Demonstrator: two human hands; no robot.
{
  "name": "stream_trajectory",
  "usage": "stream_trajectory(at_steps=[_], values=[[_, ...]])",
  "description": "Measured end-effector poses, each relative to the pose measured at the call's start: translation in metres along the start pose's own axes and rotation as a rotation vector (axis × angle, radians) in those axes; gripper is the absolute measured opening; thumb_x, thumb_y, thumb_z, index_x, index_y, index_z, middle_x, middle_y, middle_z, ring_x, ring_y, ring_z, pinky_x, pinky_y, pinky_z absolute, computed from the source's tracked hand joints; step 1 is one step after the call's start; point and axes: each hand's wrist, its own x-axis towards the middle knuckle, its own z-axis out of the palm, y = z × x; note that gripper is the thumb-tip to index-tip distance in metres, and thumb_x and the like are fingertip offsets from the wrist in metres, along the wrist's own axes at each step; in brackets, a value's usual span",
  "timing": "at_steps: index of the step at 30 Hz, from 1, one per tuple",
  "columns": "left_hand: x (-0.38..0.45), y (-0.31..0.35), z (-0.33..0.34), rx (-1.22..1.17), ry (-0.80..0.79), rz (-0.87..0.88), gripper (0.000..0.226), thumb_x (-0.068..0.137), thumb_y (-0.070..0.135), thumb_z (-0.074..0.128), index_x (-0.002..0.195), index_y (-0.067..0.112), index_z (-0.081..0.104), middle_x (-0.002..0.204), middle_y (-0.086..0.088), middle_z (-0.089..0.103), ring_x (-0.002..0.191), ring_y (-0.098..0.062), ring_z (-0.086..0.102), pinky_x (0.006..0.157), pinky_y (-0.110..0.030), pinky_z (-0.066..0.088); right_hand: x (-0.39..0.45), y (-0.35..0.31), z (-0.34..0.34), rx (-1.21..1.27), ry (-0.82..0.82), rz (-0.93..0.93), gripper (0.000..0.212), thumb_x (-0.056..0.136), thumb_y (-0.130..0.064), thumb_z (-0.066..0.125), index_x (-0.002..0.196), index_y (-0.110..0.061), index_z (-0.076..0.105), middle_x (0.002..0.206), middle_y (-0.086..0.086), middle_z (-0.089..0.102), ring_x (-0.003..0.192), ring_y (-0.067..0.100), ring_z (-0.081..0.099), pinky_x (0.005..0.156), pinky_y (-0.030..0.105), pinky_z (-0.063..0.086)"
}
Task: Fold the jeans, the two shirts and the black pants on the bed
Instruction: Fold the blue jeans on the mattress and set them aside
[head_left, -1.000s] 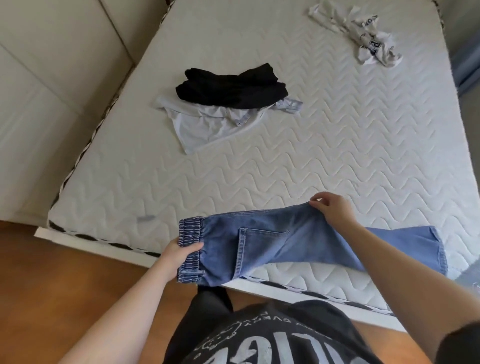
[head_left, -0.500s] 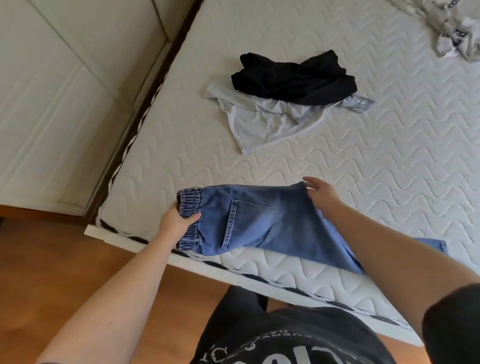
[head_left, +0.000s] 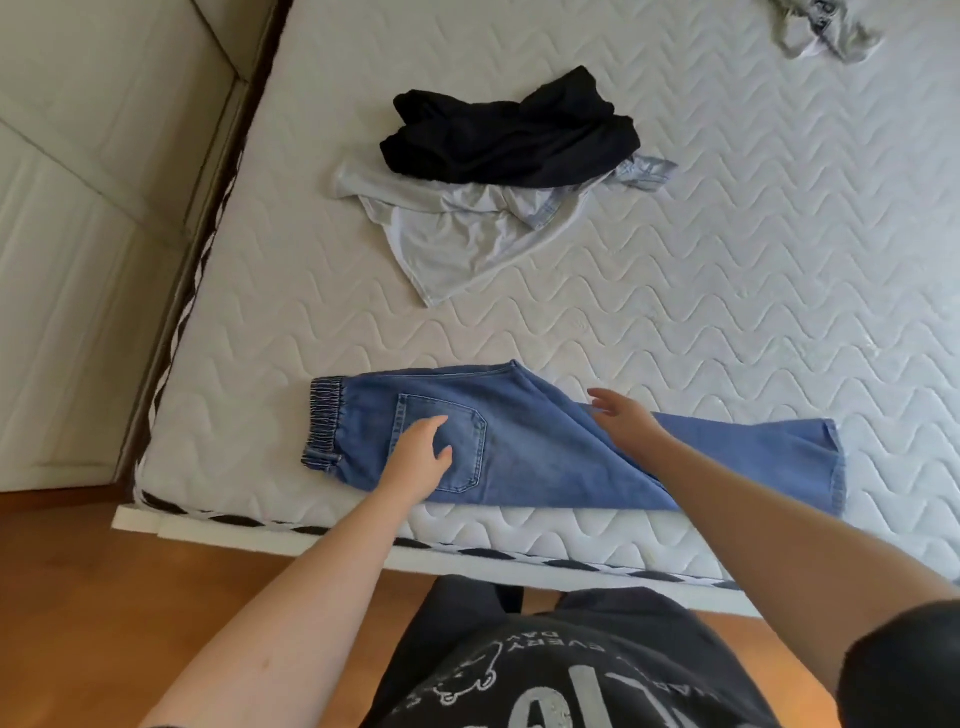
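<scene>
While your left hand (head_left: 422, 457) lies with straight fingers flat on the back pocket of the jeans (head_left: 540, 441), your right hand (head_left: 626, 422) hangs just over the thigh part, fingers spread and loose, gripping nothing; whether it touches the denim I cannot tell. Those jeans lie folded leg on leg along the near edge of the bed (head_left: 727, 270), elastic waistband to the left of your left hand, hems well to the right of your right hand. Beyond both hands, further up the mattress, the black pants (head_left: 511, 135) sit bunched on top of a pale shirt (head_left: 457, 234). Far beyond your right hand, at the top right corner, a second crumpled light shirt (head_left: 826, 28) is partly cut off.
</scene>
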Motion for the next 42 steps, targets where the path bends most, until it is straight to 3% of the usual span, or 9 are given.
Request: stream_trajectory(at_steps=[7, 15, 20, 24, 27, 36, 38, 40, 42], values=[[0.01, 0.072, 0.079, 0.209, -0.165, 0.172, 0.047, 0.098, 0.02, 0.053, 0.145, 0.018, 0.044, 0.149, -0.001, 0.042, 0.136, -0.021, 0.039, 0.112, -0.031, 0.031, -0.022, 0.114, -0.045, 0.082, 0.075, 0.136, 0.046, 0.099, -0.012, 0.048, 0.143, -0.022, 0.046, 0.14, 0.007, 0.055, 0.122, 0.024, 0.056, 0.096, 0.03, 0.044], [0.024, 0.163, 0.193, 0.376, -0.309, 0.337, 0.049, 0.094, 0.017, 0.056, 0.143, 0.015, 0.048, 0.148, -0.004, 0.046, 0.138, -0.02, 0.039, 0.113, -0.03, 0.029, -0.048, 0.245, -0.109, 0.195, 0.177, 0.253, 0.048, 0.099, -0.013, 0.049, 0.145, -0.023, 0.044, 0.142, 0.002, 0.054, 0.12, 0.02, 0.056, 0.079, 0.03, 0.045], [0.04, 0.207, 0.274, 0.525, -0.387, 0.448, 0.051, 0.091, 0.017, 0.057, 0.141, 0.018, 0.049, 0.143, 0.001, 0.051, 0.132, -0.019, 0.044, 0.11, -0.03, 0.033, -0.054, 0.323, -0.132, 0.063, 0.14, 0.296, 0.063, 0.095, -0.02, 0.058, 0.152, -0.027, 0.031, 0.148, -0.001, 0.045, 0.095, 0.02, 0.059, 0.065, 0.028, 0.045], [0.053, 0.22, 0.324, 0.678, -0.43, 0.491, 0.057, 0.091, 0.02, 0.059, 0.146, 0.02, 0.042, 0.148, 0.003, 0.044, 0.137, -0.017, 0.037, 0.113, -0.032, 0.025, -0.04, 0.36, -0.136, -0.193, 0.052, 0.268, 0.085, 0.089, -0.024, 0.067, 0.156, -0.026, 0.016, 0.159, -0.002, 0.027, 0.133, 0.023, 0.044, 0.094, 0.034, 0.045], [0.061, 0.225, 0.354, 0.806, -0.45, 0.532, 0.065, 0.092, 0.023, 0.06, 0.151, 0.021, 0.033, 0.155, 0.001, 0.033, 0.143, -0.018, 0.028, 0.116, -0.032, 0.018, -0.023, 0.38, -0.134, -0.387, -0.008, 0.19, 0.094, 0.088, -0.027, 0.067, 0.157, -0.027, 0.004, 0.164, -0.005, 0.007, 0.149, 0.019, 0.015, 0.117, 0.04, 0.025], [0.075, 0.225, 0.406, 1.127, -0.398, 0.502, 0.081, 0.095, 0.005, 0.05, 0.157, 0.022, 0.0, 0.164, -0.001, 0.001, 0.148, -0.021, 0.012, 0.111, -0.051, 0.031, 0.009, 0.419, -0.114, -0.896, 0.062, 0.074, 0.087, 0.098, -0.017, 0.042, 0.148, -0.015, -0.029, 0.162, 0.001, -0.021, 0.151, 0.027, -0.004, 0.12, 0.052, -0.002], [0.078, 0.228, 0.407, 1.097, -0.362, 0.526, 0.076, 0.094, 0.003, 0.05, 0.156, 0.021, 0.008, 0.161, -0.002, 0.012, 0.143, -0.022, 0.022, 0.104, -0.047, 0.038, 0.013, 0.426, -0.112, -0.934, 0.116, 0.019, 0.08, 0.097, -0.016, 0.043, 0.154, -0.009, -0.012, 0.164, 0.008, -0.006, 0.15, 0.032, 0.011, 0.121, 0.052, 0.008], [0.084, 0.234, 0.406, 1.032, -0.343, 0.492, 0.069, 0.094, 0.001, 0.047, 0.154, 0.02, 0.017, 0.153, -0.003, 0.028, 0.135, -0.024, 0.034, 0.099, -0.042, 0.042, 0.019, 0.427, -0.116, -0.906, 0.242, -0.085, 0.064, 0.09, -0.01, 0.05, 0.151, -0.002, 0.03, 0.156, 0.017, 0.032, 0.133, 0.038, 0.043, 0.114, 0.052, 0.03], [0.089, 0.24, 0.401, 0.959, -0.313, 0.41, 0.065, 0.093, -0.002, 0.044, 0.151, 0.022, 0.025, 0.142, -0.003, 0.042, 0.128, -0.025, 0.042, 0.097, -0.04, 0.041, 0.022, 0.424, -0.126, -0.823, 0.355, -0.142, 0.037, 0.08, -0.005, 0.046, 0.113, -0.003, 0.064, 0.116, 0.018, 0.067, 0.096, 0.036, 0.064, 0.099, 0.051, 0.046]])
